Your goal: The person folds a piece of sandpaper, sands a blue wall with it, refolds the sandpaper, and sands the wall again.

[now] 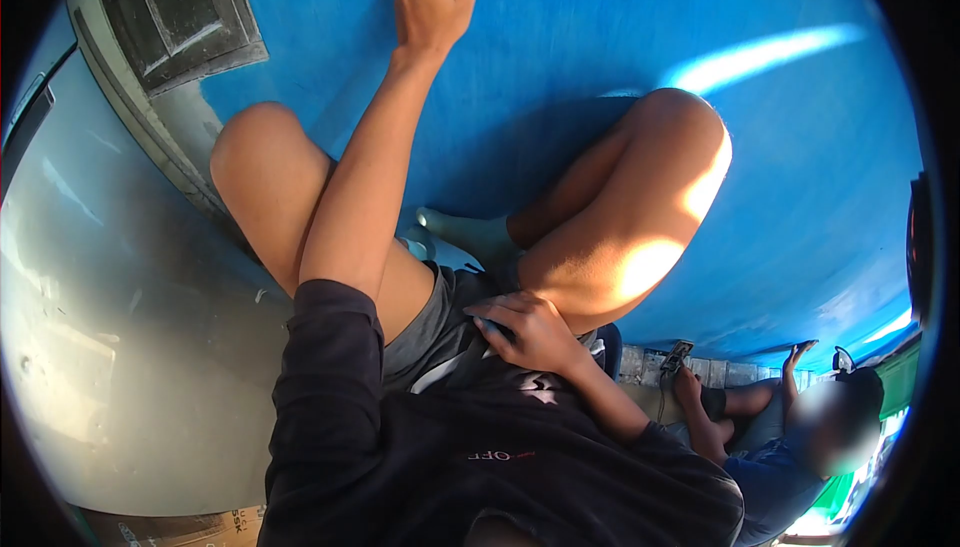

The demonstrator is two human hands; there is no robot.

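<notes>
My left hand (433, 2) reaches up against the blue wall (560, 17) at the top of the head view. Its fingers are bent and close together, with the tips cut off by the frame edge; what they hold, if anything, is hidden. My right hand (535, 332) rests on the grey shorts (430, 317) in my lap, fingers loosely stretched with a small gap beside the thumb. Nothing shows in it. Bluish marks are on its fingertips.
A dark framed window (185, 17) is at upper left. Beside it stands a large silvery metal panel (130, 287). Cardboard (180, 529) lies at lower left. To the lower right sits another person (770, 477), one hand raised to the wall, the other near a dark object (677, 355).
</notes>
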